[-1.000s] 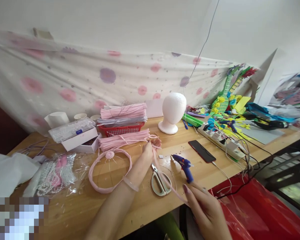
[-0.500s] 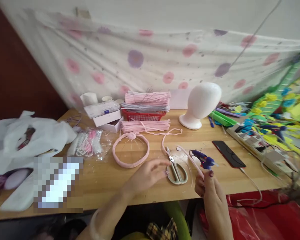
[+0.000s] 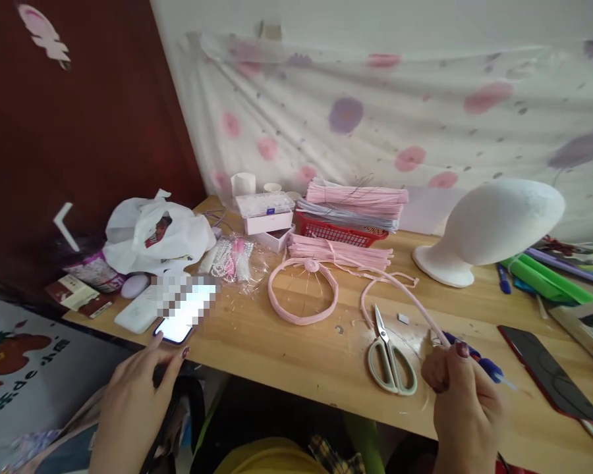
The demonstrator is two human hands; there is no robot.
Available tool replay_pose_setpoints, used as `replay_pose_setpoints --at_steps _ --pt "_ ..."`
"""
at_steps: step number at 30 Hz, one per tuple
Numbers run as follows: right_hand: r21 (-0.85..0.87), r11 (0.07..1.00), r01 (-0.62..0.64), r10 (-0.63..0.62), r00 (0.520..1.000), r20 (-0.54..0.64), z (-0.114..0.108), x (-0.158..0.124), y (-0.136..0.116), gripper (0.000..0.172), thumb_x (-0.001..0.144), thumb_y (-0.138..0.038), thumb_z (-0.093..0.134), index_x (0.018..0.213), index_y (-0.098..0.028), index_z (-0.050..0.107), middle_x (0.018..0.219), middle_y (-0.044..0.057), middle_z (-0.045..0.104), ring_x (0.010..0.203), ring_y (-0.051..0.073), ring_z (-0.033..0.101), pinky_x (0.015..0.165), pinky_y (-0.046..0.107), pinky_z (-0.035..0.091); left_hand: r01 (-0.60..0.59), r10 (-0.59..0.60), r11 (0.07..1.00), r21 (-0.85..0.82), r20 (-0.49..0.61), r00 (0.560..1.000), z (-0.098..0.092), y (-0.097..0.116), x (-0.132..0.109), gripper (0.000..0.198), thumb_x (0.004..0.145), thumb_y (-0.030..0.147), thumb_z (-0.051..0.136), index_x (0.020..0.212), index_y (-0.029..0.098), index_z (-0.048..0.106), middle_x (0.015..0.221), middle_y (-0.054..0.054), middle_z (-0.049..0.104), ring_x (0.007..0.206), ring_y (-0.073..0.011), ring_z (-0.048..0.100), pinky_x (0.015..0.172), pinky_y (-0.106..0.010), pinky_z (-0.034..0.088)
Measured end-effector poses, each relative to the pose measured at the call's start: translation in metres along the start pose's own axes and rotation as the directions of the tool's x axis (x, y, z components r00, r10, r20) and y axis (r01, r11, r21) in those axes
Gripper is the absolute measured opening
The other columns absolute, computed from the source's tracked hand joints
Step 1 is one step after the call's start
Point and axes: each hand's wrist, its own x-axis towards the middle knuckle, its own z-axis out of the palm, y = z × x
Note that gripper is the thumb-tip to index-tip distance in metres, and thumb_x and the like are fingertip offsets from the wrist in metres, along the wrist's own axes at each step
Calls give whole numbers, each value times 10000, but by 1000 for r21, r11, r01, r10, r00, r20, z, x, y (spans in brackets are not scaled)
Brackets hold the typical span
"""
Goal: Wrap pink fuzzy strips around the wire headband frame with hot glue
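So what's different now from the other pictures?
The left hand let go of the pink strip and moved left, to the near edge of the lit phone. The view turned left too. The right hand still holds the strip. The scissors, pink ring and white foam head stayed where they were on the table.

Left hand (image 3: 138,382) lay at the near edge of a lit phone (image 3: 175,329); right hand (image 3: 464,392) pinched a pink strip (image 3: 418,303). Scissors (image 3: 383,336) and a pink ring (image 3: 301,320) lay between them on a wooden table (image 3: 286,355).
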Motion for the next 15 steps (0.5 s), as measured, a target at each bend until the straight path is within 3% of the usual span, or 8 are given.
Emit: replay_pose_setpoints --at_steps 5,9,13,15 --pt "-14 1000 13 -13 999 -29 6 0 0 598 928 -614 602 534 -229 369 541 -38 352 521 112 331 525 313 231 45 -48 995 92 40 998 13 -2 -4 256 793 475 455 726 272 594 848 -184 780 973 -398 704 944 -510 511" --pt "-103 994 -32 34 999 16 6 -7 -3 604 935 -627 587 541 -220 376 555 -31 357 549 119 327 551 328 216 62 -68 984 168 27 997 19 1 -3 336 848 457 405 778 230 643 1091 -230 776 1068 -421 681 910 -544 507" --pt "-103 993 -60 55 997 -51 3 -11 -6 580 937 -598 608 562 -215 385 580 -27 362 578 126 325 573 340 211 39 -58 972 230 75 996 26 18 18 313 868 407 444 825 214 687 1158 -212 765 1150 -435 642 888 -562 493" --pt "-84 994 -76 68 993 -96 2 -12 -7 561 942 -574 615 574 -213 393 592 -24 370 589 127 339 572 340 214 -10 -10 975 223 88 996 30 28 35 281 877 356 483 961 204 704 1249 -169 742 1209 -367 623 987 -498 458"
